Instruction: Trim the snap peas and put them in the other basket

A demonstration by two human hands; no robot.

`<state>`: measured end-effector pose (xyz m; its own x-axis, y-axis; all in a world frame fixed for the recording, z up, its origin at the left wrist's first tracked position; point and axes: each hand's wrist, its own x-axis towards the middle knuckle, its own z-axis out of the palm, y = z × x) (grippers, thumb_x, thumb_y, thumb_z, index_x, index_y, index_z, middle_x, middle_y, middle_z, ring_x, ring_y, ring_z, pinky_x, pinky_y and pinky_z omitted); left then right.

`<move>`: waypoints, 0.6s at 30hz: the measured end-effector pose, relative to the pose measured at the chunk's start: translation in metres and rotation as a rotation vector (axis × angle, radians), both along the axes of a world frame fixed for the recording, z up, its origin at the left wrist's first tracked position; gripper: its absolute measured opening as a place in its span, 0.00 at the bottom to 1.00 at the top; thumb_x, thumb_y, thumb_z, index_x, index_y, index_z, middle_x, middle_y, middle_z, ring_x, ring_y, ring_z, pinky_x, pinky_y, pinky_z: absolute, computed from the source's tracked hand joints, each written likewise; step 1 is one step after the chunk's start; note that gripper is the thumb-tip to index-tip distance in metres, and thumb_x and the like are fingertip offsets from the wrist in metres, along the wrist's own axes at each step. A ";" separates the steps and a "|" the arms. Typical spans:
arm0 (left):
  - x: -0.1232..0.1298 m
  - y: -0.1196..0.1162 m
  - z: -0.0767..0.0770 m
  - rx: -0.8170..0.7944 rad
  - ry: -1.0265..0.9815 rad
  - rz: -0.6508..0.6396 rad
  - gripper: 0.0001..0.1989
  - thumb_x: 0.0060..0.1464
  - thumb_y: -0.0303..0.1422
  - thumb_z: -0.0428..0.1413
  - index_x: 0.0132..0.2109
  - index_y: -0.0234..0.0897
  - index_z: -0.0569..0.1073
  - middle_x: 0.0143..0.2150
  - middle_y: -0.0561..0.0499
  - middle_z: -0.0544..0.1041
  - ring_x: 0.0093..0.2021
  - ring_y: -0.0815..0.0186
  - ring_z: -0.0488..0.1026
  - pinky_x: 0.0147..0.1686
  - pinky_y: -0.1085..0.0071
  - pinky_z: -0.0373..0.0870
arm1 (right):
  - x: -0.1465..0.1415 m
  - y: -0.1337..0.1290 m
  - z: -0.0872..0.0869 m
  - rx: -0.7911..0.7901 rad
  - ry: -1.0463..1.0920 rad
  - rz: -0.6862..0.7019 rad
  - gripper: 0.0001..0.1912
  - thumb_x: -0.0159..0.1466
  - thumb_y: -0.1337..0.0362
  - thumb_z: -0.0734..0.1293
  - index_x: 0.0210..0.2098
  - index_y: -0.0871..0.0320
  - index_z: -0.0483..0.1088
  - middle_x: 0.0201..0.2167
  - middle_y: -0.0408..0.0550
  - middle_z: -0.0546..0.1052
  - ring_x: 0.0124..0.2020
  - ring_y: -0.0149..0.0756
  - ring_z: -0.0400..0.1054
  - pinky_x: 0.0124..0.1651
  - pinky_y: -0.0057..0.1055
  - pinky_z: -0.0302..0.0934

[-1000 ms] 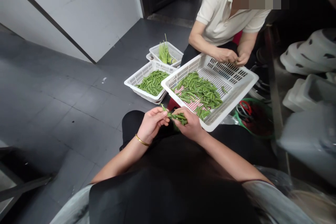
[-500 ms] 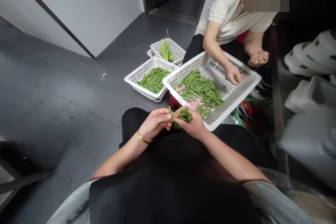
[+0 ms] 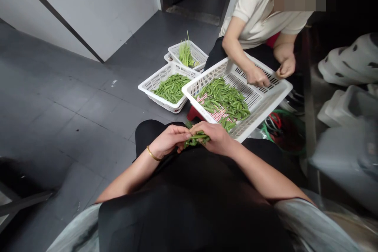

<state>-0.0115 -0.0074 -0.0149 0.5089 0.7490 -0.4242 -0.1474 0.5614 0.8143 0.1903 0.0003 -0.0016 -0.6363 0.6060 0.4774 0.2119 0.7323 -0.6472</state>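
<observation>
Close in front of my body, my left hand pinches the end of a green pea pod between thumb and fingers. My right hand is curled around several more pods and meets the left at the fingertips. Just beyond my hands stands a large white slotted basket, tilted in view, with loose pea pods over its bottom. Left of it is a smaller white basket heaped with pods. The palm side of my right hand is hidden.
Across from me a person in a cream shirt works with both hands at the large basket's far side. Behind the smaller basket, another basket holds long green stalks. Stacked white containers and a green-rimmed basket stand right.
My hands have come closer together, and the pod has gone from upright to lying across between them. The other person's hands have drawn toward each other over the basket.
</observation>
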 end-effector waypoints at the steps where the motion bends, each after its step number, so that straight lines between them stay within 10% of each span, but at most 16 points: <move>1: 0.003 -0.001 0.000 0.024 0.022 0.014 0.12 0.44 0.37 0.63 0.28 0.30 0.75 0.16 0.55 0.67 0.14 0.75 0.62 0.12 0.80 0.61 | -0.005 0.000 -0.002 0.042 -0.027 -0.005 0.08 0.62 0.72 0.60 0.40 0.57 0.65 0.36 0.49 0.76 0.38 0.33 0.71 0.38 0.28 0.65; 8: 0.015 -0.008 -0.006 0.252 0.146 0.397 0.11 0.47 0.36 0.61 0.30 0.30 0.74 0.18 0.54 0.69 0.15 0.75 0.63 0.14 0.79 0.63 | -0.019 -0.001 -0.014 0.084 -0.139 -0.437 0.06 0.61 0.69 0.58 0.35 0.60 0.67 0.30 0.52 0.73 0.32 0.38 0.68 0.35 0.31 0.62; 12: -0.015 0.011 -0.002 0.295 0.024 0.679 0.07 0.48 0.32 0.58 0.32 0.31 0.73 0.23 0.52 0.72 0.18 0.73 0.67 0.17 0.77 0.67 | -0.010 0.004 -0.011 -0.368 -0.093 -0.500 0.05 0.58 0.64 0.65 0.33 0.58 0.67 0.29 0.46 0.74 0.30 0.34 0.68 0.35 0.30 0.62; 18: -0.029 0.018 0.003 0.079 -0.232 0.445 0.05 0.43 0.30 0.57 0.30 0.34 0.69 0.20 0.56 0.64 0.17 0.74 0.59 0.15 0.78 0.60 | -0.011 0.010 -0.009 -1.038 0.076 -0.237 0.12 0.53 0.61 0.69 0.34 0.59 0.66 0.23 0.37 0.68 0.17 0.24 0.59 0.21 0.23 0.56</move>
